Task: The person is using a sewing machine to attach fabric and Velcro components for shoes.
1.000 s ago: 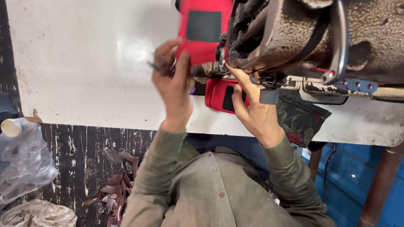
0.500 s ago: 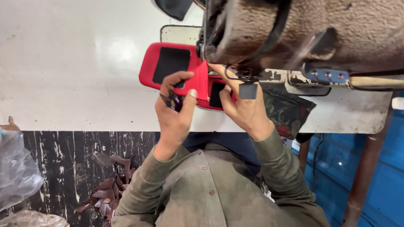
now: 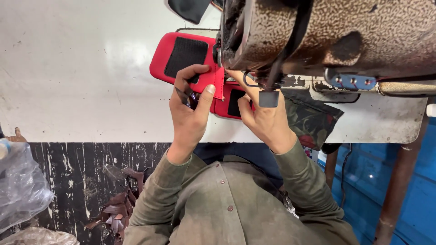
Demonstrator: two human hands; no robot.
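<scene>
A person in an olive-green shirt (image 3: 236,204) is working at an industrial sewing machine (image 3: 336,36), seen from above by a head-worn camera. The left hand (image 3: 190,113) is pressing on a red padded piece (image 3: 181,56) with a black rectangular patch, which is lying flat on the white worktable (image 3: 81,68) and running under the machine's head. The left thumb and fingers are curling around a small dark tool (image 3: 187,96), possibly snips, while the fingertips are bearing down on the red material's near edge. The right hand (image 3: 265,118) is resting just beside it, fingers stretching forward toward the needle area and pinning down a second red section (image 3: 229,103) with its own black patch; whether those fingers are pinching the material or only pressing on it cannot be told, as the machine is hiding their tips. A dark floral cloth (image 3: 313,120) is lying on the table to the right of that hand, partly under the machine. Off the table's edge, clear plastic bags (image 3: 22,190) are sitting at the left, brown leather scraps (image 3: 120,204) are piling near the left sleeve, and a blue surface (image 3: 408,181) is showing at the right.
</scene>
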